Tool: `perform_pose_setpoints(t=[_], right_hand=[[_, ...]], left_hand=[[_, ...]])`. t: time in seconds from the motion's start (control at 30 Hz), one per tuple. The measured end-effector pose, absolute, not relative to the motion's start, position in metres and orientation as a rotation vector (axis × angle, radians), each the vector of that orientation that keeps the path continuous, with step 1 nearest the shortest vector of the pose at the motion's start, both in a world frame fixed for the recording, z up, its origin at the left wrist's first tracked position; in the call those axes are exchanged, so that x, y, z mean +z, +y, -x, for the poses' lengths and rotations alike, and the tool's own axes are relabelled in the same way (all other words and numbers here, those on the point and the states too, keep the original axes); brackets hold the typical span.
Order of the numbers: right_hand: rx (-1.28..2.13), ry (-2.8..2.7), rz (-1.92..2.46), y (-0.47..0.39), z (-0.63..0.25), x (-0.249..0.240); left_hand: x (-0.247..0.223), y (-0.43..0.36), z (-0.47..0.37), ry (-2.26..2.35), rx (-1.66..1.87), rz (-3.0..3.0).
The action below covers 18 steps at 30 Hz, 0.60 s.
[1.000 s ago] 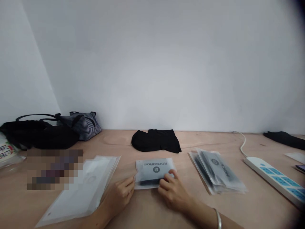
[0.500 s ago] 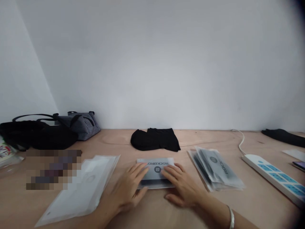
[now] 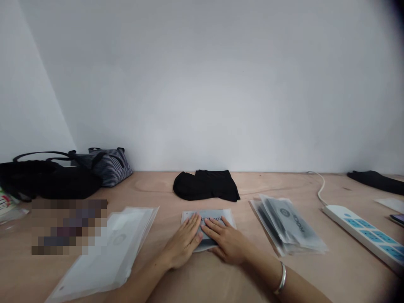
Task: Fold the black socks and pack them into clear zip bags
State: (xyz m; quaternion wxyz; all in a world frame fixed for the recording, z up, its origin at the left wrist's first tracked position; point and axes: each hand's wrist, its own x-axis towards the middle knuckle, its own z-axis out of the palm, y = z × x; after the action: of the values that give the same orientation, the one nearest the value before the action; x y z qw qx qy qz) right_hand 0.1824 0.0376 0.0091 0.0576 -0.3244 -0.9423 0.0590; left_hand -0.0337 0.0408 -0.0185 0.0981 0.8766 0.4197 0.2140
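A frosted plastic bag (image 3: 206,213) with dark lettering and something dark inside lies flat on the table in front of me. My left hand (image 3: 185,240) rests on its left half, fingers stretched out. Over its right half lies my right hand (image 3: 224,239), flat with the fingers extended, a silver bangle on that wrist. Together the hands cover most of the bag and its print. To the right is a pile of similar filled bags (image 3: 288,225). On the left lie several flat frosted bags (image 3: 104,252), overlapping one another.
Folded black cloth (image 3: 205,185) lies near the wall. A white power strip (image 3: 362,235) with its cord stands at the right, and another black cloth (image 3: 377,181) lies behind it. At the back left are a striped bag (image 3: 115,168) and a black bag (image 3: 53,181). A blurred patch hides something at left.
Both hands have moved inward over the bag, closer together, covering its round logo. The bags at either side look unmoved.
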Motion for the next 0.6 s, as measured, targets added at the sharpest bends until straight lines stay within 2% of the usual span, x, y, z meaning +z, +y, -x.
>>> perform_pose_setpoints(t=[0.23,0.4,0.6], right_hand=[[-0.193,-2.717,1.111,0.029,-0.166,-0.003],[-0.32,-2.437,1.435,0.03,-0.179,0.017],[-0.537,-1.792,2.111,0.046,-0.236,0.067]], left_hand=[[-0.027,0.054,0.044,1.371,1.266,-1.898],[-0.031,0.059,0.047,1.417,1.28,-1.871],[-0.022,0.051,0.043,1.484,1.188,-1.9]])
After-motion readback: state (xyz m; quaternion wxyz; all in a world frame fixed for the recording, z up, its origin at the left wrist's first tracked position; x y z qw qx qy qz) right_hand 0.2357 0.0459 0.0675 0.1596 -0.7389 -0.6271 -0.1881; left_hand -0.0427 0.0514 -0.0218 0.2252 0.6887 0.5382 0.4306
